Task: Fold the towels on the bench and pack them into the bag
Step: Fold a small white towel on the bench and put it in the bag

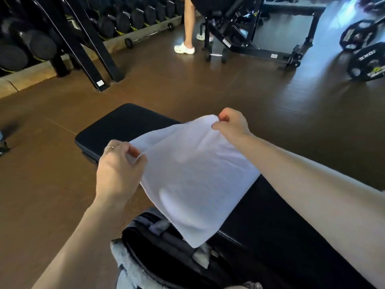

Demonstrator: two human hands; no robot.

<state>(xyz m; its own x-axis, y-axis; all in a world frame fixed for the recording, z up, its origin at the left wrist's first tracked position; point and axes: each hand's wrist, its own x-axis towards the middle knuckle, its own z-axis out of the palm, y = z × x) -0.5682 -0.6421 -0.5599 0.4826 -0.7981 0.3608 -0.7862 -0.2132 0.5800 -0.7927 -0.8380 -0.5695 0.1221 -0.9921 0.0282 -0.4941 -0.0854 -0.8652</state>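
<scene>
An open dark bag (158,243) sits on the floor directly below the left hand (118,170), pressed against the near side of the black padded bench (125,124). Inside its mouth lie pale grey folded pieces, possibly towels, but they are blurred and partly covered, so what they are cannot be told for sure. The bag's lower part is cut off by the bottom edge, and a strip of grey fuzzy fabric (123,261) runs along its left rim.

The white towel (193,174) is held up between both hands, stretched flat and slanting over the bench. The left hand, wearing a ring, pinches the towel's near-left corner between thumb and curled fingers. The right hand (231,124) pinches the far corner with thumb and fingertips, further out over the bench. From these two grips the cloth hangs down toward the wearer; its lowest corner droops just over the bag's opening, hiding part of what lies inside. The towel also hides the middle of the bench top beneath it.

Beyond the right hand, across the brown floor (187,84), another person's legs in white clogs (184,47) stand by a black machine frame (250,38); the body above is cut off. Dumbbells (125,19) line a rack further beyond the left hand.
</scene>
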